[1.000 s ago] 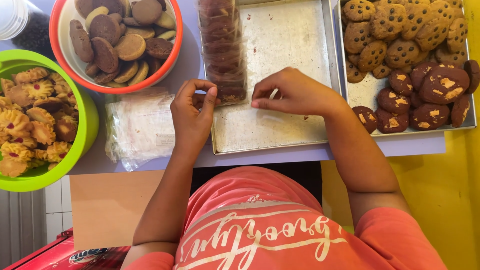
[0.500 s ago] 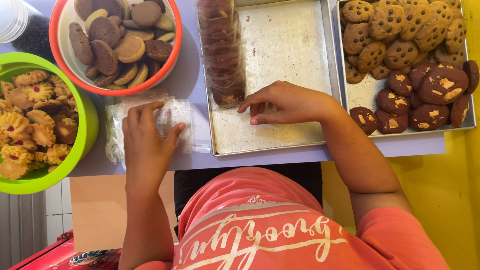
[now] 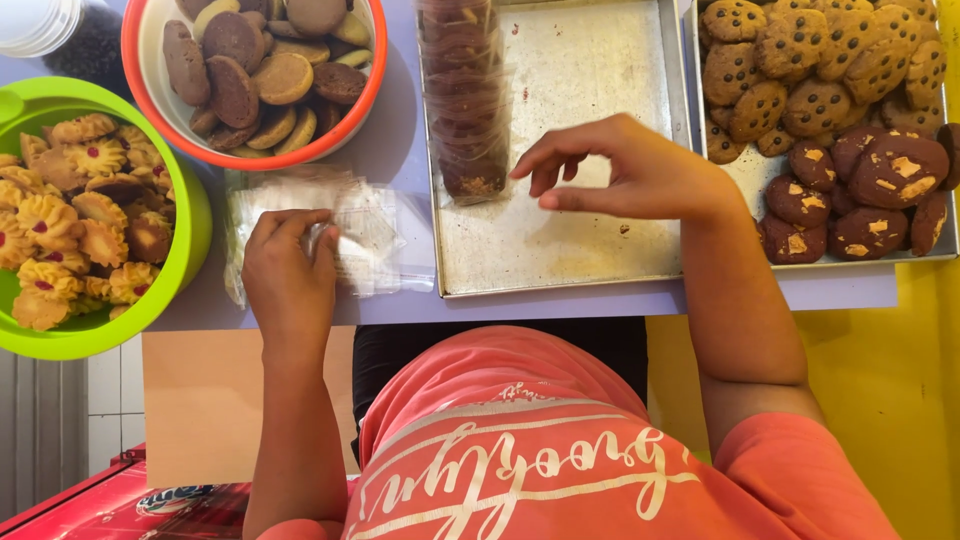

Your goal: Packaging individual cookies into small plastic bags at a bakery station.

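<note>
Lilac table [image 3: 400,130]: left hand [image 3: 290,265], moved off the cookie sleeve [image 3: 465,95], pinches clear bags [image 3: 370,235]; right hand [image 3: 630,170] lifted, half-open, empty. Two bowls, two trays.

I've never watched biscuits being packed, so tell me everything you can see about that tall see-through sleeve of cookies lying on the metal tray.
The sleeve of cookies is a clear, crinkly plastic bag filled with a stack of round dark brown cookies. It lies lengthwise along the left side of the metal tray, its upper end cut off by the picture's top edge. The near end shows a cookie's crumbly face. The right hand hovers just beside that end, fingers curled, seemingly not touching it.
</note>
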